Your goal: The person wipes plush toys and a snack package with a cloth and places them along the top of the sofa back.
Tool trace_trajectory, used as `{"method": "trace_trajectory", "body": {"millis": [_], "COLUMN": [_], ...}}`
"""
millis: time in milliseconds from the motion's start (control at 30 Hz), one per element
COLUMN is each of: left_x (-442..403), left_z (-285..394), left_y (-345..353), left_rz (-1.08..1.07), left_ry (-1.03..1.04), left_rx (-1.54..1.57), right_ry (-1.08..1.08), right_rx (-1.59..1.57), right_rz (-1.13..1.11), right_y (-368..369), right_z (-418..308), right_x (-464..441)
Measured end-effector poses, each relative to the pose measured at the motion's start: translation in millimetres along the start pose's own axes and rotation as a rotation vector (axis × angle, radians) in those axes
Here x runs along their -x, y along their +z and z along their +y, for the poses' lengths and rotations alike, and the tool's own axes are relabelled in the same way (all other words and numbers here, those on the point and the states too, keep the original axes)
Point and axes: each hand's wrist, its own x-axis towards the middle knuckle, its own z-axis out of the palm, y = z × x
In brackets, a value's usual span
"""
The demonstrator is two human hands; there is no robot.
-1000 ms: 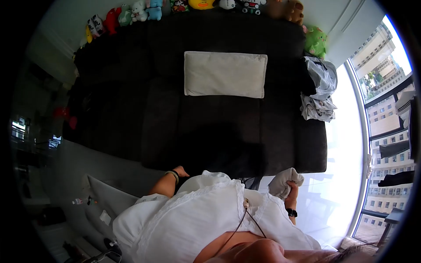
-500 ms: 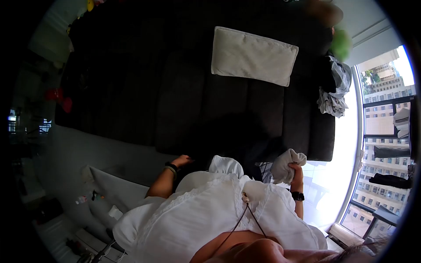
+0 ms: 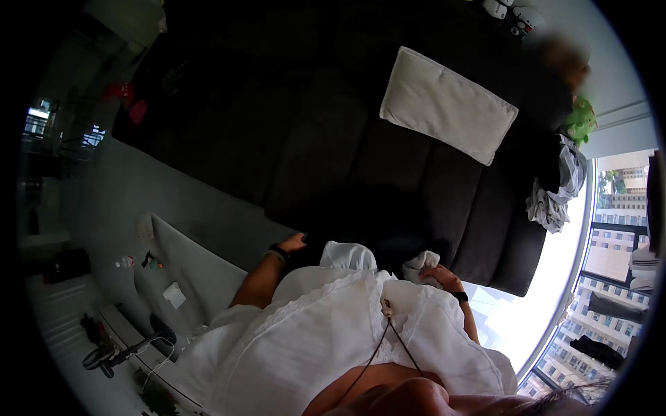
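My right hand (image 3: 445, 277) is closed around a bunched light grey cloth (image 3: 419, 265), held low in front of my body beside the dark sofa's near edge. Part of the cloth is hidden by the fingers and by my white top. On the other side, my left hand (image 3: 294, 243) is by the front of the dark sofa (image 3: 312, 152); its fingertips fade into the dark, so their pose is unclear. A pale rectangular cushion (image 3: 449, 105) lies on the sofa seat, out of reach of both hands.
Crumpled grey and white fabric (image 3: 555, 197) lies at the sofa's right end, with a green plush toy (image 3: 581, 121) above it. Large windows (image 3: 610, 277) stand at the right. At lower left are a grey panel (image 3: 201, 256) and a dark stand-like object (image 3: 132, 350).
My view has turned, so the sofa and cushion appear tilted and farther right. My right hand has brought the cloth inward and lower, close to my body. My left hand has moved little.
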Motion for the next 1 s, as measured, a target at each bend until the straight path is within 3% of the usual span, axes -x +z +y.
{"method": "trace_trajectory", "body": {"millis": [33, 167, 267, 367, 467, 533, 633, 667, 733, 800, 867, 933, 967, 1000], "left_x": [8, -3, -2, -7, 21, 38, 11, 30, 44, 72, 85, 97, 97, 94], "left_z": [7, -48, -83, -108, -69, -39, -96, -74, -79, -62, -64, -64, -75, -87], "left_y": [-5, -1, -6, -41, -78, -116, -177, -210, -261, -305, -332, -343, -346, -347], "left_rz": [-0.043, 0.140, 0.239, 0.201, 0.148, 0.049, -0.046, -0.135, -0.282, -0.358, -0.439, -0.469, -0.466, -0.473], "left_ry": [-0.060, -0.066, -0.068, 0.003, -0.073, -0.165, -0.114, -0.077, -0.072, -0.020, 0.023, 0.035, 0.035, -0.025], "left_rx": [0.025, -0.180, -0.256, -0.257, -0.413, -0.522, -0.377, -0.544, -0.343, -0.363, -0.326, -0.257, -0.250, -0.150], "right_ry": [-0.146, 0.048, -0.380, -0.272, 0.287, 0.313, 0.347, 0.355, 0.284, 0.207, 0.110, 0.153, -0.124, -0.012], "right_rx": [0.159, 0.174, 0.684, 0.517, -0.052, -0.110, -0.164, -0.170, -0.104, -0.126, 0.017, -0.058, 0.178, 0.052], "right_rz": [-0.079, -0.200, -0.178, -0.100, -0.111, -0.115, -0.107, -0.099, -0.005, -0.016, -0.045, -0.092, -0.026, -0.057], "right_y": [0, 13, 29, 54, 87, 117, 170, 190, 220, 246, 265, 272, 277, 281], "right_z": [17, 98, 92, 65, 24, 18, 1, -21, -61, -95, -122, -114, -114, -115], "right_x": [-14, -105, -93, -81, -86, -102, -115, -111, -96, -86, -78, -98, -99, -109]}}
